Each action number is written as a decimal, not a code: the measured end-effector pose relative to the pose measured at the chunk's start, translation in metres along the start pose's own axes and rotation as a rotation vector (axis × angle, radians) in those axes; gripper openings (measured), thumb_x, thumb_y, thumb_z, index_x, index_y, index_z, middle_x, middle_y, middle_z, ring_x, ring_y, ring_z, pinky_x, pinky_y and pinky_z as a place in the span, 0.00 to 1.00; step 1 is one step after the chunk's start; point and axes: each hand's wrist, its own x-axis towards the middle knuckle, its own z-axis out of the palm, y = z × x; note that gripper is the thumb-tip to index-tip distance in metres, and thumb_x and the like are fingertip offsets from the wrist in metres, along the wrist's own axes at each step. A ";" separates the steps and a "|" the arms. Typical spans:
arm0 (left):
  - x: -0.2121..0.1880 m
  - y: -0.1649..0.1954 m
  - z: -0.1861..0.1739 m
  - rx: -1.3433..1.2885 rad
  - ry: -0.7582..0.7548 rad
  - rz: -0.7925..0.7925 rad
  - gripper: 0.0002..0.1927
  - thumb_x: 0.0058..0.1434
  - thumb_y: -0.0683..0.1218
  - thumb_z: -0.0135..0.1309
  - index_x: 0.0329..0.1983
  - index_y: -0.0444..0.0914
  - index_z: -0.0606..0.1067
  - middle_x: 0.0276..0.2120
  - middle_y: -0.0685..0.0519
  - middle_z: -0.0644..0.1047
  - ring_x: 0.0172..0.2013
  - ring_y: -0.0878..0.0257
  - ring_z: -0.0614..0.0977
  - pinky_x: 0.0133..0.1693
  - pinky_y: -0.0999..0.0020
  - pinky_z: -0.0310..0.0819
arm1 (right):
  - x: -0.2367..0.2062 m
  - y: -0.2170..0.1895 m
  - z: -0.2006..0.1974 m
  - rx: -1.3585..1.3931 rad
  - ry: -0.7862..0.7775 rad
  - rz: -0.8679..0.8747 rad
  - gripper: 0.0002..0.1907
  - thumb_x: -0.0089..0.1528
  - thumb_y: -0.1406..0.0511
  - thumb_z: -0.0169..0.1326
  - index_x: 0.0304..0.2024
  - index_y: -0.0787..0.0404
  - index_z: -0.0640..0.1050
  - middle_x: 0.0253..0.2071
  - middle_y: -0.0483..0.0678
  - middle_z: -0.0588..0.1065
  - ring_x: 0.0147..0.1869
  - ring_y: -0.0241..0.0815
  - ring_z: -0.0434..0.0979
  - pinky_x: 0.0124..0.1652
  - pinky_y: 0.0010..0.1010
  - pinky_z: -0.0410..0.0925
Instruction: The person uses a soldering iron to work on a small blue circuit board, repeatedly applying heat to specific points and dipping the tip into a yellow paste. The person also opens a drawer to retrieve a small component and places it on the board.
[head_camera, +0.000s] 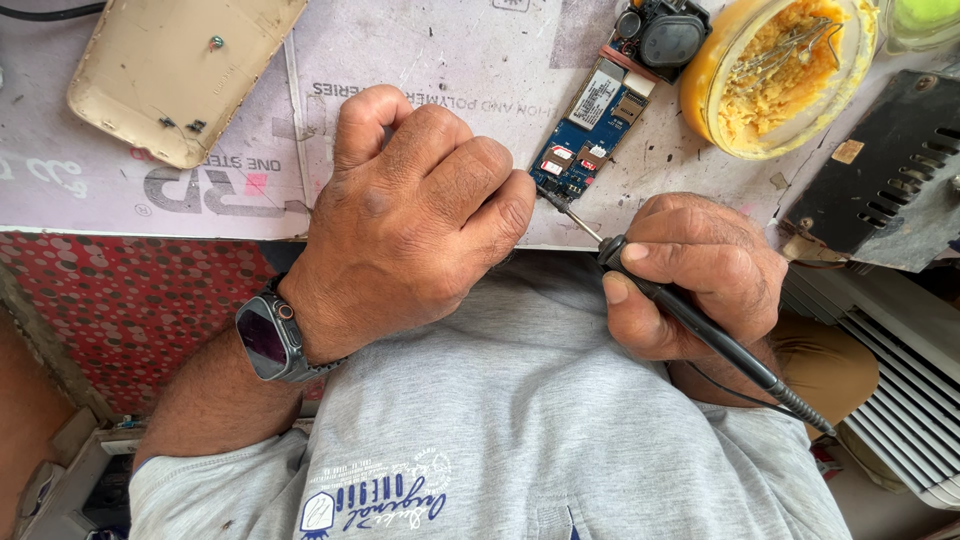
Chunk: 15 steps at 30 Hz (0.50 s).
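Observation:
A blue phone circuit board (590, 125) lies on the pale worktop (450, 60), its camera end pointing away from me. My left hand (420, 215), a dark watch (268, 338) on its wrist, rests curled at the table edge with fingertips against the board's near corner. My right hand (695, 275) grips a thin black soldering iron (700, 325) like a pen. Its metal tip (572, 212) touches the board's near end, just beside my left fingers. A black cord trails from the handle down to the right.
A beige phone back cover (170, 70) lies at the upper left. A yellow tub of flux (780, 75) with bits of wire sits at the upper right, beside a black box with slots (885, 175). White slatted panel (900, 400) at lower right.

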 end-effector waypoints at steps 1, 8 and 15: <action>0.000 0.000 0.000 0.007 -0.005 0.000 0.04 0.65 0.40 0.56 0.42 0.39 0.79 0.41 0.58 0.74 0.45 0.62 0.75 0.55 0.56 0.61 | 0.000 0.000 0.000 0.002 0.000 -0.001 0.11 0.61 0.72 0.58 0.41 0.67 0.69 0.24 0.51 0.71 0.24 0.39 0.74 0.26 0.33 0.68; 0.000 0.000 0.000 -0.004 -0.002 -0.001 0.04 0.66 0.40 0.56 0.42 0.38 0.79 0.41 0.57 0.74 0.45 0.62 0.74 0.55 0.56 0.60 | 0.001 -0.001 -0.001 -0.005 -0.009 0.013 0.11 0.61 0.73 0.58 0.41 0.66 0.68 0.25 0.51 0.72 0.25 0.39 0.74 0.23 0.30 0.68; 0.001 0.000 -0.001 -0.017 -0.001 -0.006 0.06 0.65 0.41 0.56 0.44 0.38 0.79 0.41 0.57 0.73 0.44 0.62 0.74 0.55 0.56 0.61 | 0.001 -0.001 -0.002 0.002 -0.013 0.012 0.11 0.61 0.72 0.59 0.41 0.66 0.68 0.25 0.51 0.72 0.25 0.39 0.74 0.22 0.30 0.68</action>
